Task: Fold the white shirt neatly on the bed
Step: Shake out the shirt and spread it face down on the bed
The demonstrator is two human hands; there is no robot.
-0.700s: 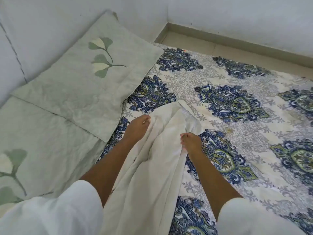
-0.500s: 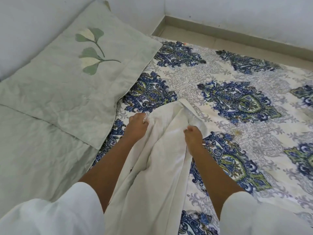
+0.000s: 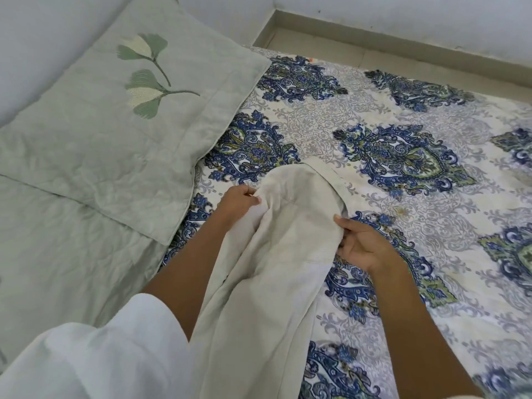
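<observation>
Stretching away lengthwise, perhaps collar-first: white shirt [image 3: 288, 226]

So my bed [image 3: 460, 283] is tucked into a corner, with plain pale walls [image 3: 403, 15] on two sides. The sheet [image 3: 374, 110] is a cream one with big blue and green paisley medallions. A strip of beige floor [image 3: 331, 53] runs between the far edge and the wall, with a matching skirting [image 3: 417, 43] along it. On the left, a sage green quilted pillow [image 3: 100, 145] with stitched leaves [image 3: 146, 79] lies partly over another green quilted piece [image 3: 57, 269]. The light is soft and even.
</observation>
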